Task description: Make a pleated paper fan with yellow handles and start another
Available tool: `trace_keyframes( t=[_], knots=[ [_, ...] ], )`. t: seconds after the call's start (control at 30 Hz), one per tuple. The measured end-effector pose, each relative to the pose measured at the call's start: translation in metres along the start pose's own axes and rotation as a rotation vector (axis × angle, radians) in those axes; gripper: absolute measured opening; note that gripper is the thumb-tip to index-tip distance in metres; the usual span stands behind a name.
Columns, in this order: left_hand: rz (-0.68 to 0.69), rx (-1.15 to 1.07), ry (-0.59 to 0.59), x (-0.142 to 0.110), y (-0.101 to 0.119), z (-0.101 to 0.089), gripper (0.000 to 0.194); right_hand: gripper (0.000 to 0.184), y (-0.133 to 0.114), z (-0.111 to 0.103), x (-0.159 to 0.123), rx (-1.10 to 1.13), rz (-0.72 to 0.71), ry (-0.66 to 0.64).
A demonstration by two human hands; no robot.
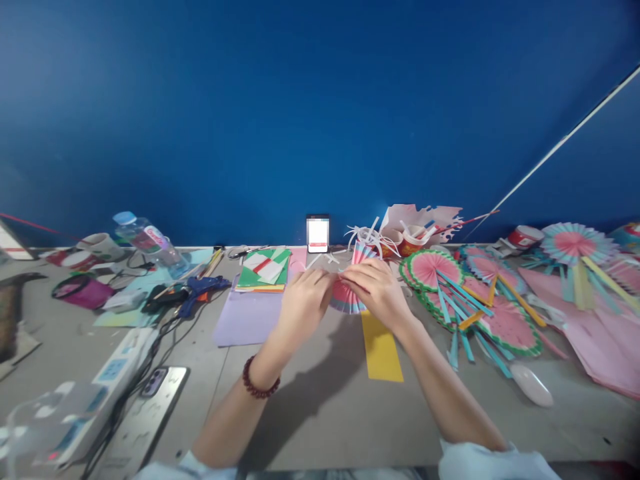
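Observation:
Both my hands meet above the middle of the table around a pleated paper fan (347, 300), pink toward its centre and pale blue at the edge. My left hand (306, 297), a dark bead bracelet (260, 381) on its wrist, is closed at the fan's left side. Fingers pinched together, my right hand (379, 288) grips the fan near its top. Exactly where the fingertips press is partly hidden. A flat yellow paper strip (384, 357) lies just below the right hand. Beyond the left hand, green paper sheets (265, 268) rest on a purple sheet (243, 319).
Finished-looking pink fans (434, 268) with blue strips crowd the right side, near a white spoon-shaped piece (533, 385). Paper cups (413, 241) hold scraps behind. At left are a power strip (107, 380), a phone (150, 413), a blue glue gun (200, 290) and a bottle (150, 240).

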State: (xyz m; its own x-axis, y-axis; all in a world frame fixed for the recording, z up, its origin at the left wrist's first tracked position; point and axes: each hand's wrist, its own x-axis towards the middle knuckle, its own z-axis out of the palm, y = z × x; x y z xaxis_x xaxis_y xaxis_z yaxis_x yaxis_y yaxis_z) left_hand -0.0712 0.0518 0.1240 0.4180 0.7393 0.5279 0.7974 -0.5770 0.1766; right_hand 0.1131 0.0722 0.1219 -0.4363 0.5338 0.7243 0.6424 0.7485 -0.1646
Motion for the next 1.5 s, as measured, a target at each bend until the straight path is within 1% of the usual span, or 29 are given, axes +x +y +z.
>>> trace_keyframes(
  t=[0.07,0.13,0.27,0.4,0.5,0.6,0.67,0.73,0.9,1.03,1.17,1.5],
  knots=[
    [-0.005,0.0,-0.044,0.0,0.0,0.0,0.022,0.017,0.004,-0.001,-0.001,0.004,-0.004,-0.058],
    [-0.003,-0.008,-0.07,0.0,0.0,0.001,0.022,0.019,0.007,-0.002,-0.001,0.009,-0.014,-0.086],
    [0.002,-0.047,-0.082,0.0,-0.001,0.001,0.024,0.023,0.008,-0.004,-0.001,0.019,-0.034,-0.081],
    [-0.004,-0.123,-0.09,0.0,-0.002,-0.001,0.024,0.019,0.009,-0.005,-0.001,0.028,-0.026,-0.101],
    [-0.01,-0.126,-0.139,0.0,-0.004,-0.004,0.025,0.018,0.01,-0.004,-0.002,0.036,-0.016,-0.126],
    [0.007,-0.08,-0.182,-0.001,-0.004,-0.004,0.024,0.018,0.009,-0.003,-0.003,0.043,-0.012,-0.153],
    [0.025,-0.034,-0.172,-0.001,-0.003,-0.002,0.02,0.019,0.009,-0.002,-0.003,0.047,-0.016,-0.174],
    [0.037,0.012,-0.137,-0.001,-0.004,0.002,0.016,0.019,0.009,-0.002,-0.003,0.049,-0.019,-0.184],
    [0.052,0.073,-0.077,-0.002,-0.003,0.006,0.012,0.022,0.008,0.001,-0.002,0.033,-0.016,-0.164],
    [0.055,0.117,-0.086,-0.002,0.001,0.003,0.013,0.026,0.007,0.002,-0.003,-0.033,-0.053,-0.171],
    [0.043,0.135,-0.104,-0.002,0.002,0.002,0.015,0.024,0.006,0.002,-0.003,-0.096,-0.103,-0.173],
    [0.026,0.103,-0.091,-0.003,0.0,0.004,0.014,0.02,0.003,0.004,-0.004,-0.185,-0.108,-0.209]
  ],
)
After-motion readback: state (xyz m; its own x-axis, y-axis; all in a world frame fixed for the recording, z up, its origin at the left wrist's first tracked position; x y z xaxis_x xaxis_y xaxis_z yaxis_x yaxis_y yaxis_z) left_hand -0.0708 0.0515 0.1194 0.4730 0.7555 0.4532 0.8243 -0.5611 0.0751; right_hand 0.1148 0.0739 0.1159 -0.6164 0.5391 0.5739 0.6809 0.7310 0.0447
